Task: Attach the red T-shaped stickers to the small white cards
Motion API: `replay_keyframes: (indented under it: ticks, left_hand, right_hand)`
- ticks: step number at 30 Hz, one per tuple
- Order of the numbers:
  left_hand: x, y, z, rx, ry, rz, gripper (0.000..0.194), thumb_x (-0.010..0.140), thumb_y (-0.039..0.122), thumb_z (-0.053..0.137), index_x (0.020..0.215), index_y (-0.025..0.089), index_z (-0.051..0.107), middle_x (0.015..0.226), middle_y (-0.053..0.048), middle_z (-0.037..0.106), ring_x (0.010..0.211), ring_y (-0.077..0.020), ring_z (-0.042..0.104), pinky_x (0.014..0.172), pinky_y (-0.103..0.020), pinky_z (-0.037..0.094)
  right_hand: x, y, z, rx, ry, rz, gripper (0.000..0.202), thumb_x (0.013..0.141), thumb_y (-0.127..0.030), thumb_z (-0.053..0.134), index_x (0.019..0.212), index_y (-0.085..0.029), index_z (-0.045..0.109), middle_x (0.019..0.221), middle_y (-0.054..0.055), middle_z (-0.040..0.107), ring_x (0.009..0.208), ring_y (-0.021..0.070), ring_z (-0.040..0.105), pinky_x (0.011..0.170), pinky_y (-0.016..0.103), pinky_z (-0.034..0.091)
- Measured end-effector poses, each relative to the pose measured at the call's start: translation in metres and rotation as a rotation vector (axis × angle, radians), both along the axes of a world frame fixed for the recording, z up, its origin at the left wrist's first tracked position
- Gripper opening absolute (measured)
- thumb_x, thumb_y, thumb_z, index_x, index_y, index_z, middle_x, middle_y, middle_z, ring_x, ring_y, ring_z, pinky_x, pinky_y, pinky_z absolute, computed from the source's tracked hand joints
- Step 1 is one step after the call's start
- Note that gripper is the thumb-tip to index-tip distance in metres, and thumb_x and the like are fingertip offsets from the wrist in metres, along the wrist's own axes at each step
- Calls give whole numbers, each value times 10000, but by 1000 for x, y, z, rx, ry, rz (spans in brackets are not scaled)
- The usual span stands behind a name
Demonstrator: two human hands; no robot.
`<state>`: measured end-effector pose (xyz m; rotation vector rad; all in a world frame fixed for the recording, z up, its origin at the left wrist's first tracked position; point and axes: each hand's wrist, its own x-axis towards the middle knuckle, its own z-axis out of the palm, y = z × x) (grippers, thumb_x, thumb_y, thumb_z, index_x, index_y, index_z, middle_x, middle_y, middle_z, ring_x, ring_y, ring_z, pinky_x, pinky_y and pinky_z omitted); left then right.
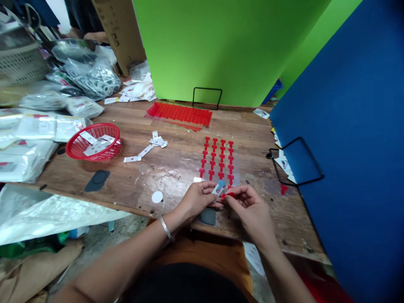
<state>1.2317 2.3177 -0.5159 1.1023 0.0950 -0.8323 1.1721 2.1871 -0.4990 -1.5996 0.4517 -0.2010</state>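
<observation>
Close to the table's front edge, my left hand (200,198) pinches a small white label card (218,188) with a bluish end. Beside it, my right hand (249,204) grips a red T-shaped sticker (229,195) between thumb and fingers, its tip touching or very near the card. Just beyond both hands lies a clear sheet (216,159) bearing rows of the same red stickers. My fingers partly hide the card and the sticker.
A red plastic basket (94,155) with white cards stands at left. Loose cards (145,150) lie between it and the sheet. Stacked red sticker sheets (179,114) rest at the back, before a green panel (236,50). A blue panel (350,126) bounds the right. Bagged goods (41,124) crowd the left.
</observation>
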Motion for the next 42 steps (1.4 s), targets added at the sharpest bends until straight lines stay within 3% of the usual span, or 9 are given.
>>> replay_keyframes:
  ticks: [5, 11, 19, 42]
  left_hand:
    - [-6, 3, 11, -50, -4, -9, 294, 622, 68, 706, 904, 107, 635, 792, -36, 706, 572, -103, 646, 628, -228, 543]
    - [-7, 7, 12, -34, 8, -4, 251, 659, 16, 648, 892, 108, 651, 814, -42, 713, 564, -96, 647, 624, -223, 543]
    - [-6, 8, 17, -20, 58, -16, 256, 691, -26, 592, 909, 90, 656, 674, -11, 687, 562, -108, 659, 601, -210, 546]
    - [-8, 11, 13, -36, 46, -27, 304, 620, 88, 734, 915, 87, 662, 730, -37, 698, 570, -111, 655, 620, -220, 541]
  right_hand:
    - [4, 11, -1, -50, -63, 2, 216, 673, -333, 709, 737, -190, 561, 698, 5, 613, 572, 120, 562, 526, 231, 479]
    - [3, 11, -2, -105, -102, 7, 188, 695, -316, 696, 746, -195, 561, 710, 7, 619, 585, 127, 581, 543, 242, 501]
    - [2, 13, -1, -123, -92, 24, 181, 708, -320, 685, 754, -189, 569, 714, 9, 623, 585, 127, 587, 543, 246, 515]
    - [-2, 13, -11, -236, -82, 35, 130, 749, -291, 635, 798, -195, 563, 764, 16, 625, 601, 130, 580, 563, 255, 493]
